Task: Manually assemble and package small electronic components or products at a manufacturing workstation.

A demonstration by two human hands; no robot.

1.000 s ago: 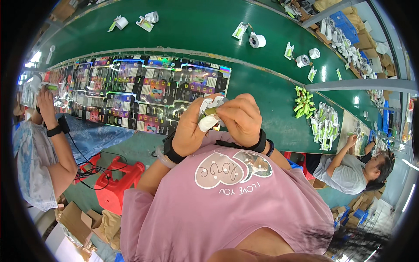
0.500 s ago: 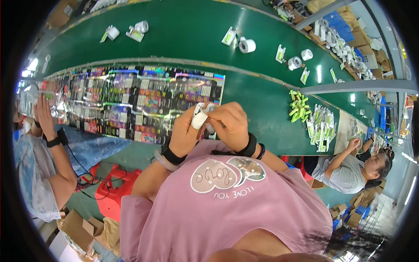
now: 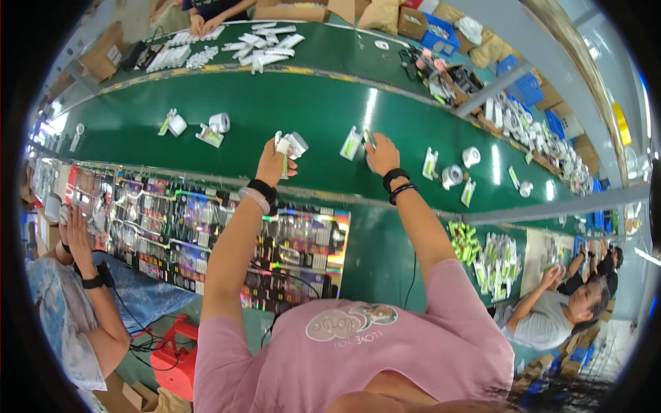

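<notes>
Both my arms reach over the green conveyor belt (image 3: 310,103). My left hand (image 3: 270,164) is closed on a white plastic part (image 3: 283,146) with a green-marked piece below it, and a round white piece (image 3: 297,144) shows beside its fingers. My right hand (image 3: 383,154) curls downward at the belt, its fingers closed round something mostly hidden, of which a pale edge shows. Just left of that hand lies a flat white-and-green part (image 3: 351,143).
More white cylinders (image 3: 452,177) and white-green parts (image 3: 430,164) lie along the belt. Nearer me are shiny printed packages (image 3: 310,237), a green pile (image 3: 464,242) and a white-green pile (image 3: 497,265). Co-workers are at left (image 3: 82,244), right (image 3: 544,316) and far side (image 3: 213,10).
My hands were together near my chest with a white part between them. They have moved forward and apart to the belt, the left keeping white pieces. The view has tilted farther ahead.
</notes>
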